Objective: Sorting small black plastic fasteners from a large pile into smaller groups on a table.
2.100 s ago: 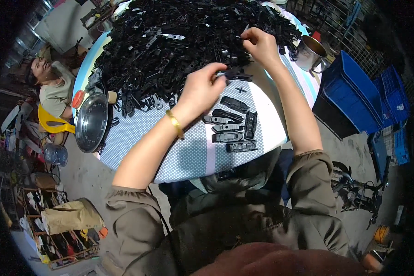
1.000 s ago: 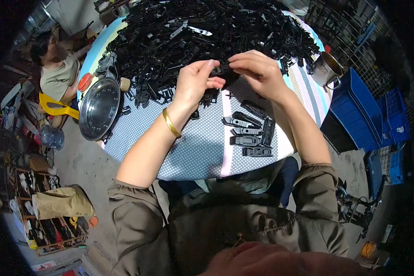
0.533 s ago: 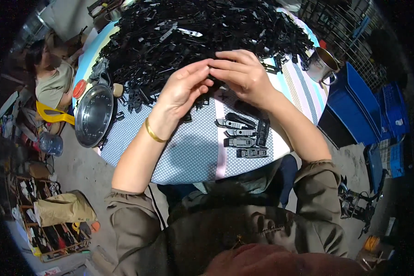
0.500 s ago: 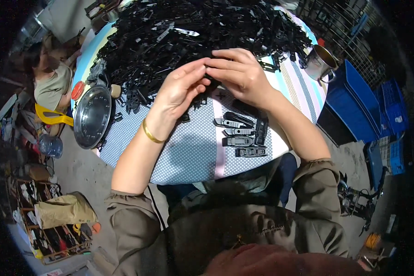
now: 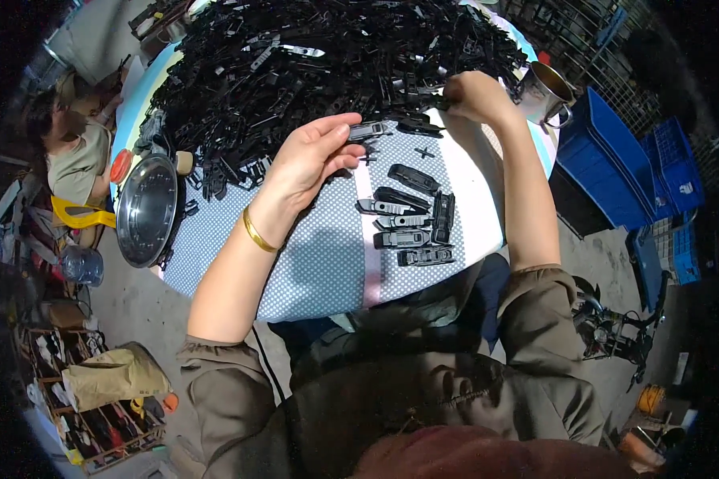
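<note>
My left hand (image 5: pixel 311 158), with a gold bangle on its wrist, pinches a slim black plastic clip-like part (image 5: pixel 366 130) between thumb and fingers at the near edge of the pile. At the right side of the heap of loose black parts (image 5: pixel 295 92), my right hand (image 5: pixel 482 96) reaches down with bent fingers. Its fingertips are in shade among the parts, so whether they grip one cannot be seen. Between my forearms, several similar black parts (image 5: pixel 403 238) lie in a loose cluster, one upright strip (image 5: pixel 443 218) beside them. A small black cross-shaped piece (image 5: pixel 424 152) lies above the cluster.
A round metal bowl (image 5: pixel 146 211) stands at the table's left edge, by a red lid (image 5: pixel 121 166) and a yellow handle-like object (image 5: pixel 80 212). At right are a metal mug (image 5: pixel 542 94) and blue crates (image 5: pixel 615 160). Another person (image 5: pixel 76 156) sits at far left.
My hands were together over the near edge of the pile. The right one has moved away to the right side of the heap; the left stays back with the clip-like part now showing.
</note>
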